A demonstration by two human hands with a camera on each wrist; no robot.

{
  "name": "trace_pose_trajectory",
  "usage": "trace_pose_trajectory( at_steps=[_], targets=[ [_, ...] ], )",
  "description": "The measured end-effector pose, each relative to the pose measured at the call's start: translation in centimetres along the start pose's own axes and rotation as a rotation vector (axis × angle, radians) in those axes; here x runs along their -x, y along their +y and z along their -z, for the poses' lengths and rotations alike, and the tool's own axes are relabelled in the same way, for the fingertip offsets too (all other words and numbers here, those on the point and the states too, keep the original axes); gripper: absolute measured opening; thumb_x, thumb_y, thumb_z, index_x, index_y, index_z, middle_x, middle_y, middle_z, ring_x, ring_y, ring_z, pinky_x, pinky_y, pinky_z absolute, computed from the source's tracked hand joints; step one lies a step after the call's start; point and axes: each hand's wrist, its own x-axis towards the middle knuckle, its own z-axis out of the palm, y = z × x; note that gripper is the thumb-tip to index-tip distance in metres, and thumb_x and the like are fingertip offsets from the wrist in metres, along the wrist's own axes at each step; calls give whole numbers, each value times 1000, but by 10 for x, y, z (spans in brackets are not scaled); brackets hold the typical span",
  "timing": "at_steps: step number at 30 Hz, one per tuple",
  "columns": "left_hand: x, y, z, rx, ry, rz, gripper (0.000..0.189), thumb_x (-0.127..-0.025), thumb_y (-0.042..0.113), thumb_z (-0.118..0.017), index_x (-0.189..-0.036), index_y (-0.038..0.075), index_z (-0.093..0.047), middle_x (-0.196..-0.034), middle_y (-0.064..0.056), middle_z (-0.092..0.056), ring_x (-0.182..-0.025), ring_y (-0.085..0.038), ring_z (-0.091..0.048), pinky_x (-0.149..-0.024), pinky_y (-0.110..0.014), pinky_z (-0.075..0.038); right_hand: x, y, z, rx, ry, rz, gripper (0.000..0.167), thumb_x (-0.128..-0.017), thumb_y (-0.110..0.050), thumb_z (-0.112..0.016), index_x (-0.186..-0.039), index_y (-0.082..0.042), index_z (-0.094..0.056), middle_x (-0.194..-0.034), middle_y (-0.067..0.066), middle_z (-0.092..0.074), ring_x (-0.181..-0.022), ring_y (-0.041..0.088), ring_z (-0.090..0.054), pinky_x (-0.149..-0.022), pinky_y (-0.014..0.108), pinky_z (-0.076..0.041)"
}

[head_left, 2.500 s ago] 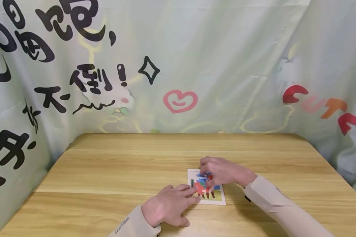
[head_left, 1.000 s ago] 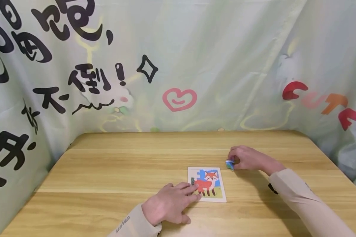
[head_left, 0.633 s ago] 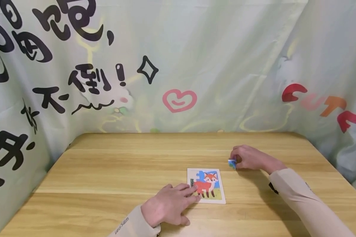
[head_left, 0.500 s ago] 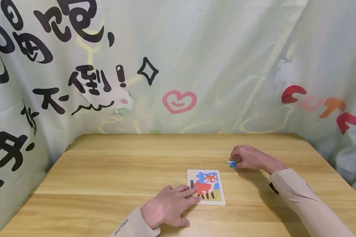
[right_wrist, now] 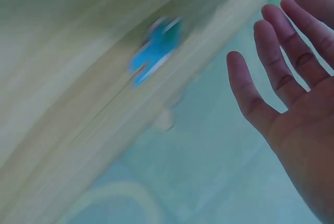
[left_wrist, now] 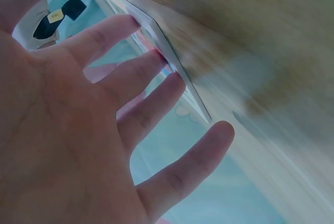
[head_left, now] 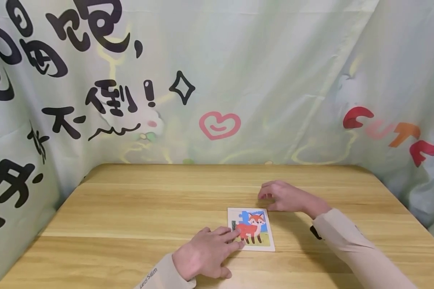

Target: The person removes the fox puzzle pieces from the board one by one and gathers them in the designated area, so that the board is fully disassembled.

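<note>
A small jigsaw puzzle board (head_left: 251, 247) with a fox picture and white border lies on the wooden table. Its upper left part shows a pale gap. The left hand (head_left: 209, 251) rests its spread fingers on the board's left side; the left wrist view shows these fingertips (left_wrist: 162, 59) against its edge. Beyond the board's upper right corner hovers the right hand (head_left: 289, 197), fingers loosely bent. In the right wrist view a blurred blue and green puzzle piece (right_wrist: 156, 51) lies on the table, apart from the right hand's fingers (right_wrist: 271, 57). The head view does not show that piece.
The wooden table (head_left: 130, 208) reaches back to a printed curtain (head_left: 275, 80) that surrounds it on the far side and both flanks. Both forearms wear light sleeves (head_left: 361, 245).
The right hand lifted a puzzle piece from the board's upper left, carried it right, let it go on the table, then moved back left. The left hand has stayed in place.
</note>
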Motion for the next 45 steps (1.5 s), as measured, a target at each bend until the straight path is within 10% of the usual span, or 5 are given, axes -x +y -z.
trace_pose_trajectory(
  at_steps=[12,45],
  targets=[
    [-1,-1,1,-2,-8,-11,76,-87,59,-70,-155,39,-42,-163,13,-28,-146,-12,-31,-106,-49,-45,-29,-26,-21,-60,-92,19,28,-80,5,-80,-106,-6,-77,-105,-2,-74,-93,12,-63,-85,32,-56],
    [0,0,1,-4,4,-10,76,-87,59,-71,-154,37,-43,-163,11,-28,-146,-12,-31,-107,-49,-44,-29,-25,-28,-22,-102,101,39,-78,16,-74,-103,-13,-76,-109,-3,-62,-100,14,-55,-88,32,-54]
  ],
)
